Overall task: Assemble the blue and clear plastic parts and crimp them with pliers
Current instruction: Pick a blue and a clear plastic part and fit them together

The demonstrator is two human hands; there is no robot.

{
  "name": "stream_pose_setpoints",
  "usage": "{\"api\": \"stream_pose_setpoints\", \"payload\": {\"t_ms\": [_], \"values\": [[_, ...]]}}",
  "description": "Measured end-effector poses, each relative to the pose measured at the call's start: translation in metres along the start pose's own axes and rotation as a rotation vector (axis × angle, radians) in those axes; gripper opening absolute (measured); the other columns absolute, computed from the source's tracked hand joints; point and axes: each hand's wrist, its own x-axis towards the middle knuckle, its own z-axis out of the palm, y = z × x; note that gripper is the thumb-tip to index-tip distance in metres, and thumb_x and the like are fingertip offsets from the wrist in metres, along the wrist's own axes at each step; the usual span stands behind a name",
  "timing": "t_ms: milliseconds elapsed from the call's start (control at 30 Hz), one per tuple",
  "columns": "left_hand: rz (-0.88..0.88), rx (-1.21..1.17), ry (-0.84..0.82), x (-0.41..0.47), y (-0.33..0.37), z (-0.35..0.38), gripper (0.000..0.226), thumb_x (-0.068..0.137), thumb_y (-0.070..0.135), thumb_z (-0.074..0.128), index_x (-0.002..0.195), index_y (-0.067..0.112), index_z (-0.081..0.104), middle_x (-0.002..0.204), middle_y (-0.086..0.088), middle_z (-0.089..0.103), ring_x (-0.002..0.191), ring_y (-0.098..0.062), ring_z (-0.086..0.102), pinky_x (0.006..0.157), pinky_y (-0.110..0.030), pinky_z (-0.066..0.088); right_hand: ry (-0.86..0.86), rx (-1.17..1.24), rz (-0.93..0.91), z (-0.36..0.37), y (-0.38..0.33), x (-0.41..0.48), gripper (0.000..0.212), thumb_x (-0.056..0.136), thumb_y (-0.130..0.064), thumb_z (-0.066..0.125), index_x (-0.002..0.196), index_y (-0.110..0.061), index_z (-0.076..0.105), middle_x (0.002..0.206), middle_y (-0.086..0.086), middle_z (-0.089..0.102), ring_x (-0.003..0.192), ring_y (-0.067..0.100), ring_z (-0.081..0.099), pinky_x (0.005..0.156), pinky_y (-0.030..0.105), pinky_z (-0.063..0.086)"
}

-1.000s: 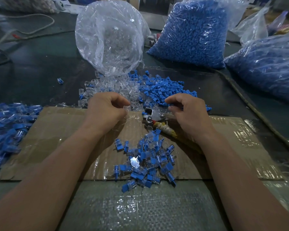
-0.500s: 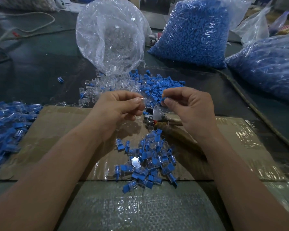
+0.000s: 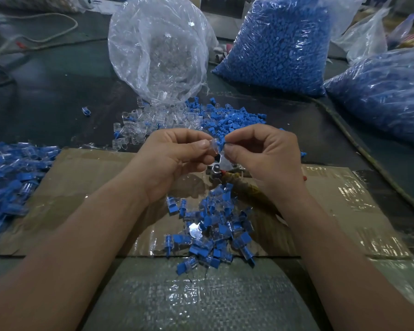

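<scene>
Head view, entries from the work outward.

1. Clear part (image 3: 213, 146): pinched in the grip of the left hand (image 3: 175, 158), thumb against forefinger, held in the air above the far edge of the cardboard (image 3: 332, 199).
2. Blue part (image 3: 221, 141): pinched in the grip of the right hand (image 3: 263, 156), its end meeting the clear part.
3. Pliers (image 3: 221, 172): lying on the cardboard directly beneath both hands, not held.
4. Pile of joined pieces (image 3: 213, 232): on the cardboard, nearer the person.
5. Loose clear parts (image 3: 139, 130) and loose blue parts (image 3: 230, 118): spilled on the counter (image 3: 46, 87) beyond the hands, the two kinds mingling where they meet.

Risks, as judged:
- The blue part may enter askew, since both pieces are small and held only at the fingertips. A crimp would then lock in a crooked joint.
- Either piece may slip from its pinch and drop into the pile below, where it could be hard to tell from finished work.
- The right hand must release to take up the pliers, and an unseated joint could come apart in that change.

Not determinable:
- How far the blue part is seated, because fingertips cover the joint.
- The pliers' jaws and most of the handles, which the hands and right wrist hide.
- The fine shape of the clear pieces, lost to glare.
</scene>
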Motion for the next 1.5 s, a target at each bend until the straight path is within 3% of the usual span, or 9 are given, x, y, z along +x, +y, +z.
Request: {"api": "stream_pose_setpoints", "payload": {"t_ms": [167,433,667,767,867,1033,1167,1367,1500], "values": [[0.004,0.063,-0.009,-0.0002,-0.0004,0.0008,0.011,0.06,0.009,0.063,0.064,0.013,0.073,0.065,-0.005,0.068,0.058,-0.011,0.064,0.052,-0.016,0.051,-0.047,-0.018,0.02,-0.0007,-0.0009,-0.0005,0.023,0.073,-0.001,0.073,0.071,-0.023,0.066,0.068,-0.011,0.065,0.063,0.003,0.063,0.065,0.018,0.054],[-0.069,0.042,-0.005,0.0,-0.0007,0.001,0.017,0.062,0.012,0.063,0.076,0.004,0.068,0.062,-0.006,0.067,0.051,-0.009,0.061,0.047,-0.016,0.049,-0.102,-0.009,-0.038,-0.0025,-0.0013,-0.0017,0.027,0.07,-0.005,0.073,0.074,-0.03,0.064,0.065,-0.023,0.064,0.067,-0.002,0.064,0.063,0.01,0.049],[-0.096,-0.029,-0.033,-0.0007,0.0005,0.0007,0.01,0.064,0.012,0.064,0.066,0.008,0.073,0.062,-0.006,0.066,0.052,-0.01,0.062,0.047,-0.017,0.05,-0.152,0.095,0.032,0.0001,-0.0026,-0.0012,0.028,0.068,-0.014,0.071,0.091,-0.028,0.064,0.083,-0.012,0.067,0.076,0.001,0.066,0.07,0.014,0.051],[-0.097,-0.052,-0.025,-0.0017,0.0012,0.0023,0.012,0.063,0.012,0.064,0.072,0.005,0.069,0.059,-0.005,0.065,0.051,-0.009,0.061,0.047,-0.016,0.05,-0.212,0.134,0.031,0.0007,-0.0027,-0.0022,0.032,0.072,-0.008,0.068,0.1,-0.022,0.064,0.082,-0.01,0.069,0.078,0.005,0.068,0.07,0.014,0.051],[-0.091,-0.081,-0.014,-0.0026,0.0023,0.0042,0.019,0.063,0.011,0.063,0.08,0.004,0.06,0.057,-0.003,0.064,0.049,-0.009,0.061,0.044,-0.016,0.049,-0.182,0.129,0.019,0.0013,-0.0016,-0.0024,0.03,0.071,-0.01,0.068,0.096,-0.025,0.065,0.084,-0.014,0.068,0.082,0.004,0.067,0.072,0.015,0.051],[-0.023,0.108,0.023,-0.0026,0.0037,0.0004,0.004,0.076,0.004,0.062,0.075,0.008,0.061,0.055,-0.002,0.063,0.045,-0.01,0.057,0.042,-0.016,0.046,-0.187,0.063,0.038,0.0014,-0.0003,-0.0016,0.023,0.068,-0.02,0.068,0.09,-0.027,0.067,0.083,-0.015,0.067,0.08,0.002,0.066,0.071,0.015,0.052],[0.065,0.172,-0.001,-0.0035,0.006,-0.0015,0.013,0.064,0.007,0.066,0.076,0.013,0.066,0.062,-0.001,0.067,0.051,-0.011,0.06,0.047,-0.019,0.048,-0.189,0.022,0.069,-0.002,0.0009,-0.0001,0.026,0.067,-0.026,0.067,0.092,-0.025,0.067,0.083,-0.014,0.067,0.078,0.002,0.066,0.07,0.015,0.052],[0.173,0.372,-0.025,-0.0051,0.0014,0.0037,0.018,0.074,0.0,0.068,0.078,0.017,0.066,0.061,-0.002,0.069,0.051,-0.009,0.063,0.048,-0.015,0.048,-0.244,0.015,0.101,-0.0031,0.0023,0.0006,0.026,0.059,-0.03,0.068,0.081,-0.021,0.057,0.079,-0.005,0.068,0.074,0.006,0.067,0.069,0.018,0.053],[0.155,0.371,-0.013,-0.0037,-0.0011,0.0034,0.016,0.072,-0.001,0.07,0.073,0.014,0.065,0.06,-0.005,0.069,0.05,-0.012,0.064,0.047,-0.016,0.048,-0.276,-0.016,0.058,-0.0032,0.0036,0.0004,0.023,0.069,-0.015,0.073,0.083,-0.026,0.058,0.08,-0.008,0.067,0.076,0.005,0.067,0.072,0.018,0.054]]}}
